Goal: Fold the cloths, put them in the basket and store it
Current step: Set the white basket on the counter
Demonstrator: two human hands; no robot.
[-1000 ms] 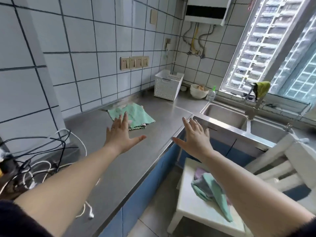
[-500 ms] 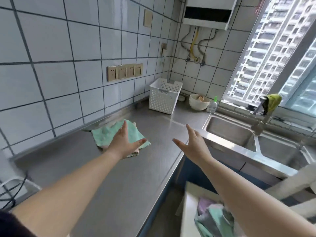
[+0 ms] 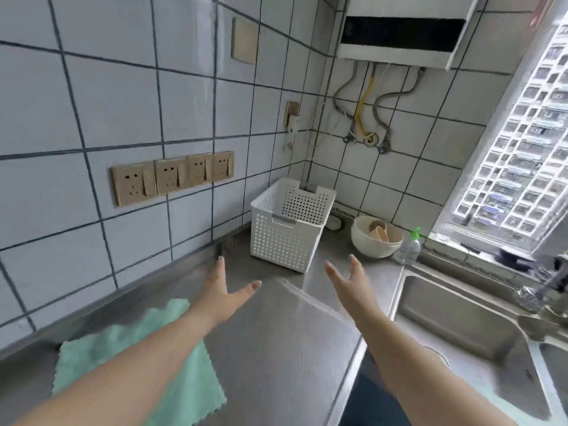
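Observation:
A white perforated basket (image 3: 285,241) stands empty in the far corner of the steel counter (image 3: 276,348). A folded green cloth (image 3: 181,382) lies flat on the counter at the lower left, partly hidden under my left forearm. My left hand (image 3: 219,295) is stretched out with fingers apart, just short of the basket's front left. My right hand (image 3: 350,284) is held out open too, a little to the right of the basket's front corner. Neither hand touches the basket or holds anything.
A cream bowl (image 3: 376,238) with cups and a green-capped bottle (image 3: 408,247) sit right of the basket. A double steel sink (image 3: 461,318) with a tap lies on the right. The tiled wall carries a row of sockets (image 3: 172,176); a window is far right.
The view has swung toward the far corner and closer to the basket. Both open hands have moved past the green cloth up to the basket. The stool with more cloths has left the view.

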